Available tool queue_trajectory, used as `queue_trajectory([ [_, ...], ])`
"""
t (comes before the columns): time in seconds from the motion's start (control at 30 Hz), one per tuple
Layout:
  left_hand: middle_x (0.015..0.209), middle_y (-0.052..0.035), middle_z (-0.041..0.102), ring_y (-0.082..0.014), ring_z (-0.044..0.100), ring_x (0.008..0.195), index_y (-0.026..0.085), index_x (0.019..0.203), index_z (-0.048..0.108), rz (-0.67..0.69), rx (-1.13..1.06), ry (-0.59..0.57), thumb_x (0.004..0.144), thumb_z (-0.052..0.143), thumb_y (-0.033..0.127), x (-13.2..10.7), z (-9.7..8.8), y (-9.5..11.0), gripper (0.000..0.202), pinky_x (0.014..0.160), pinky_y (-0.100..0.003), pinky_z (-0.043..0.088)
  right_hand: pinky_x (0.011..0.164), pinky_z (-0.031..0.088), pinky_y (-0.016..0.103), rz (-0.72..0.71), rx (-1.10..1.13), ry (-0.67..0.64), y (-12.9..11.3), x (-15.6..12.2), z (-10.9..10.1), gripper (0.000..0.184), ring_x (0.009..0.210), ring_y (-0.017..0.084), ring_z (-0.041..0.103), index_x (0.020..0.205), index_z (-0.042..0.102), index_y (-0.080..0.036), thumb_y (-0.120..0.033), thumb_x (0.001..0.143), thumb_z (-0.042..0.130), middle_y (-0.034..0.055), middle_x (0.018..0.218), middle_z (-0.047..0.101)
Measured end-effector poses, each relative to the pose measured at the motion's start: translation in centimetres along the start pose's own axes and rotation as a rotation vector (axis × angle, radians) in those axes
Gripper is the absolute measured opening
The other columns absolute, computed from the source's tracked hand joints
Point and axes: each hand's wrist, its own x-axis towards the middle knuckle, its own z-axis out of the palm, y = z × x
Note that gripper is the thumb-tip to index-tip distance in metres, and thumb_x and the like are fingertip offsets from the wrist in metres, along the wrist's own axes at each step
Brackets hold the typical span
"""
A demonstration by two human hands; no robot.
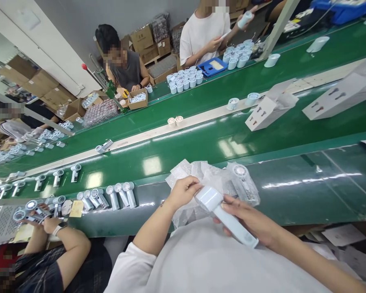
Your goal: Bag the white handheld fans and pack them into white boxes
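A light blue handheld fan (pixel 235 224) lies slantwise in front of my body, its round head up to the left. My right hand (pixel 247 215) is wrapped round its handle near the neck. At the head's left edge, the thumb and fingers of my left hand (pixel 184 193) are pinched together. Whether they grip the fan's rim or thin plastic there, I cannot tell. Clear plastic bags (pixel 198 169) lie crumpled on the bench just behind both hands. Beside them to the right is a bagged fan (pixel 241 173).
A green conveyor belt (pixel 125 160) crosses beyond the bench, carrying fans at left and white cartons (pixel 270 108) at right. Several fans (pixel 118 195) stand on the bench to my left, near a co-worker's arms (pixel 70 240). Two people work across the belt.
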Motion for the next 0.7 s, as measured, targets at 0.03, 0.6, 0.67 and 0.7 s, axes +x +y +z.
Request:
queue_trajectory([
  [0.03, 0.077, -0.0020, 0.065, -0.0131, 0.059, 0.071, 0.016, 0.085, 0.064, 0.018, 0.002, 0.049, 0.088, 0.054, 0.032, -0.6, 0.3, -0.2, 0.019, 0.069, -0.024, 0.048, 0.049, 0.056, 0.029, -0.018, 0.005, 0.039, 0.1, 0.0, -0.1, 0.057, 0.077, 0.024, 0.070, 0.122, 0.052, -0.022, -0.035, 0.073, 0.079, 0.0048, 0.082, 0.070],
  [0.6, 0.070, -0.0072, 0.062, -0.0188, 0.059, 0.066, 0.014, 0.087, 0.059, 0.653, 0.627, 0.156, 0.093, 0.038, 0.018, -3.9, 7.1, 0.1, 0.023, 0.065, -0.034, 0.048, 0.056, 0.060, 0.037, -0.135, 0.174, 0.260, 0.5, -2.0, -0.4, 0.043, 0.074, 0.025, 0.071, 0.101, 0.048, -0.028, -0.024, 0.071, 0.080, -0.0013, 0.081, 0.069],
  [0.67, 0.076, -0.0083, 0.065, -0.0192, 0.061, 0.070, 0.014, 0.091, 0.059, 0.583, 0.536, 0.019, 0.093, 0.036, 0.019, -3.6, 7.3, 0.8, 0.023, 0.069, -0.034, 0.050, 0.064, 0.060, 0.037, -0.058, 0.285, 0.227, 0.2, -1.9, -1.0, 0.036, 0.073, 0.024, 0.070, 0.092, 0.048, -0.027, -0.020, 0.073, 0.077, -0.0011, 0.075, 0.067],
  [0.7, 0.080, -0.0085, 0.066, -0.0186, 0.062, 0.072, 0.014, 0.094, 0.058, 0.518, 0.446, -0.049, 0.094, 0.037, 0.020, -3.5, 7.3, 1.3, 0.022, 0.070, -0.033, 0.050, 0.066, 0.059, 0.037, -0.019, 0.309, 0.218, 0.2, -1.9, -1.4, 0.032, 0.073, 0.024, 0.070, 0.091, 0.049, -0.026, -0.021, 0.074, 0.076, -0.0004, 0.074, 0.067],
])
